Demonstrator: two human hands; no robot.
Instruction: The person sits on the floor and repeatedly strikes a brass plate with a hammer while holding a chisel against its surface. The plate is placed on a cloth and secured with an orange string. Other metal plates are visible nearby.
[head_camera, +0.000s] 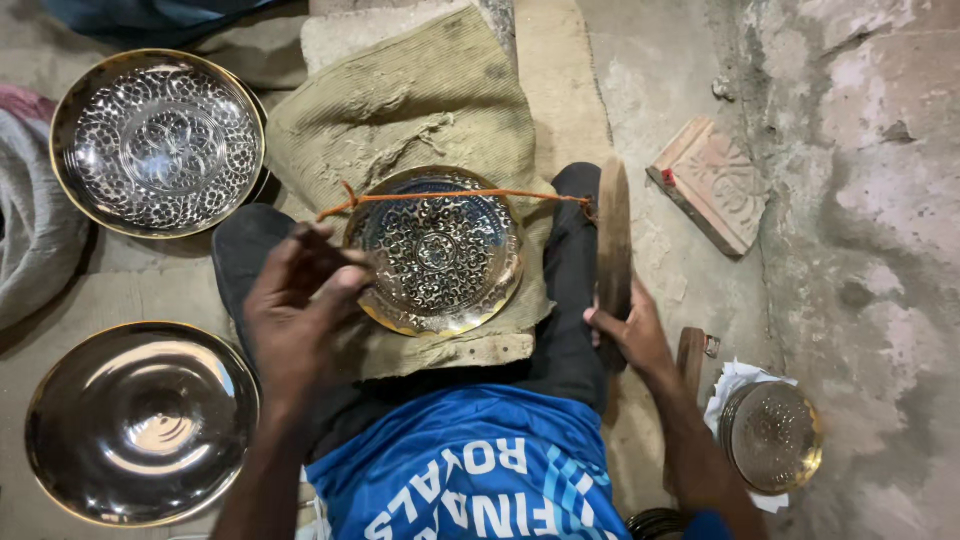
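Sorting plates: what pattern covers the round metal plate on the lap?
Dense engraved floral scrollwork, gold rim; head view.

An engraved brass plate (158, 142) is seen at ten o'clock, resting on the floor beside a grey cloth bundle (35, 225) at nine o'clock. A plain polished brass plate (140, 420) is laid at eight o'clock, well apart from the engraved one. A carved reddish block (712, 184) is found at two o'clock on the rough concrete floor (860, 150), tilted against the ground. A small brass bowl (772, 436) is set at four o'clock on white paper (735, 382). Just beside it, a wooden-handled tool (690, 355) is seen lying. A blue printed shirt (470, 470) is shown at six o'clock.
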